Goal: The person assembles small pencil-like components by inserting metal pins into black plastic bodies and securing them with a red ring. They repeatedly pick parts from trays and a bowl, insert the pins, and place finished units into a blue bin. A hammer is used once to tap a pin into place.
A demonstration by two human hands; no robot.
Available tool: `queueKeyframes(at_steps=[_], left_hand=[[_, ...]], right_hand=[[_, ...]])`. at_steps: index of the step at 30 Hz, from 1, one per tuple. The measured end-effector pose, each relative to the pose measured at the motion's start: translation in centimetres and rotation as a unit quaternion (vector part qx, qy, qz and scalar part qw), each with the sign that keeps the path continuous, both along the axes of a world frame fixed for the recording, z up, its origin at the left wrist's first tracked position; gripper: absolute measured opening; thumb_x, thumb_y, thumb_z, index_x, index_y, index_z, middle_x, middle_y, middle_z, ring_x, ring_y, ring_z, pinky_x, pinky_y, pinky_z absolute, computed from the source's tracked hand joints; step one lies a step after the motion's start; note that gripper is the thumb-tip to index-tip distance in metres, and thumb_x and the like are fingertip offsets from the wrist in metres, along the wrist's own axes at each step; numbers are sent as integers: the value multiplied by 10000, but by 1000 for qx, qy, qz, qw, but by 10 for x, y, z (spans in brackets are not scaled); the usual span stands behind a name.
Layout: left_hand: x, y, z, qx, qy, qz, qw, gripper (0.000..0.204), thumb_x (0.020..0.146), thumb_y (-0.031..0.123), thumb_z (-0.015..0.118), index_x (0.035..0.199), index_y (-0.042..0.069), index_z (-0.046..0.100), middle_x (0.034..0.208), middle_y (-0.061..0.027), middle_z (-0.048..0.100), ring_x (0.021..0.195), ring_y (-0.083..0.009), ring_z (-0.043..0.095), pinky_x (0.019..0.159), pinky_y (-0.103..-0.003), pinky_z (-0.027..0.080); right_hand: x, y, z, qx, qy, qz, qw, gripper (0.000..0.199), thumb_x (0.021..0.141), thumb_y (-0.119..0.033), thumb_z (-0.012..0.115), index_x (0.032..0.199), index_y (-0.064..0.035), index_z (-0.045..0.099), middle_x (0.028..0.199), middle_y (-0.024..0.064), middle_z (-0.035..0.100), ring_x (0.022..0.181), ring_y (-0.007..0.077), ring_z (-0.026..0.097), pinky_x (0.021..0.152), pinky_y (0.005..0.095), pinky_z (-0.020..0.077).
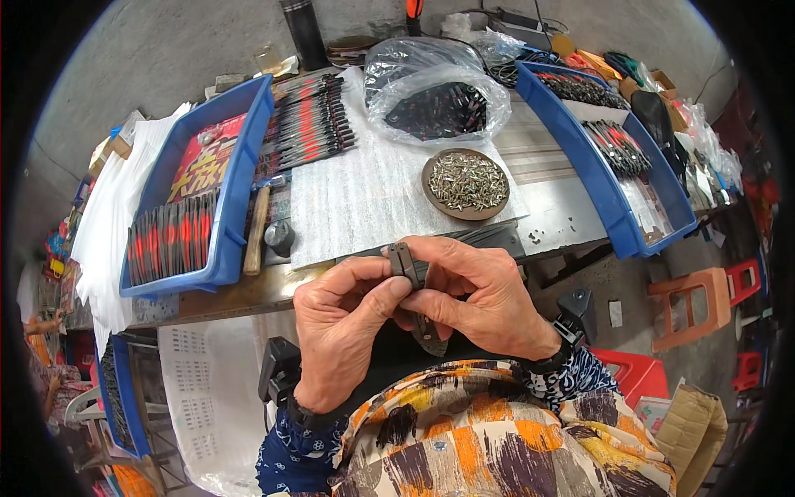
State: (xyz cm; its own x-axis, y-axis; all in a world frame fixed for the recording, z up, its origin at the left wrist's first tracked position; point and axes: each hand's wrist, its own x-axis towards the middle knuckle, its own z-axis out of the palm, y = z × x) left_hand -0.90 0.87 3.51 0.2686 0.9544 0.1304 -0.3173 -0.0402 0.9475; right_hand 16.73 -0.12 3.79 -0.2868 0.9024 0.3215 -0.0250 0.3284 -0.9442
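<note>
From here both grips look narrow: left hand [341, 323] and right hand [490, 305] pinch a slim, dark-grey, metal-looking piece [402, 262] by the silvery metal surface [553, 217]; I'd pinch steadily, holding it square.

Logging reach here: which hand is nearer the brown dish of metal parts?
Right. The right hand is below the brown dish in the picture; the left hand is farther, below and left.

Orange stool [718, 291] — grey wall [182, 58]
</note>
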Motion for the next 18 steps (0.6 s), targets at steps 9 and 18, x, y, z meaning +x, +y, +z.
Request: queueKeyframes(at_steps=[9,18], left_hand=[[2,3,6,15,-12,5,1000,140,887,16,680,999,-67,675,889,-87,690,733,-112,640,600,-235,556],[-2,29,40,99,-1,31,995,136,899,58,664,962,-62,672,831,-70,686,680,-96,623,560,-226,516]], right_hand=[[-4,1,6,-10,-8,-22,1000,446,893,-76,688,1314,-2,562,781,23,659,538,31,514,469,186,426],[-9,31,36,54,-40,-35,997,437,892,-111,697,1311,-58,586,656,-17,609,460,21,467,399,176,348]])
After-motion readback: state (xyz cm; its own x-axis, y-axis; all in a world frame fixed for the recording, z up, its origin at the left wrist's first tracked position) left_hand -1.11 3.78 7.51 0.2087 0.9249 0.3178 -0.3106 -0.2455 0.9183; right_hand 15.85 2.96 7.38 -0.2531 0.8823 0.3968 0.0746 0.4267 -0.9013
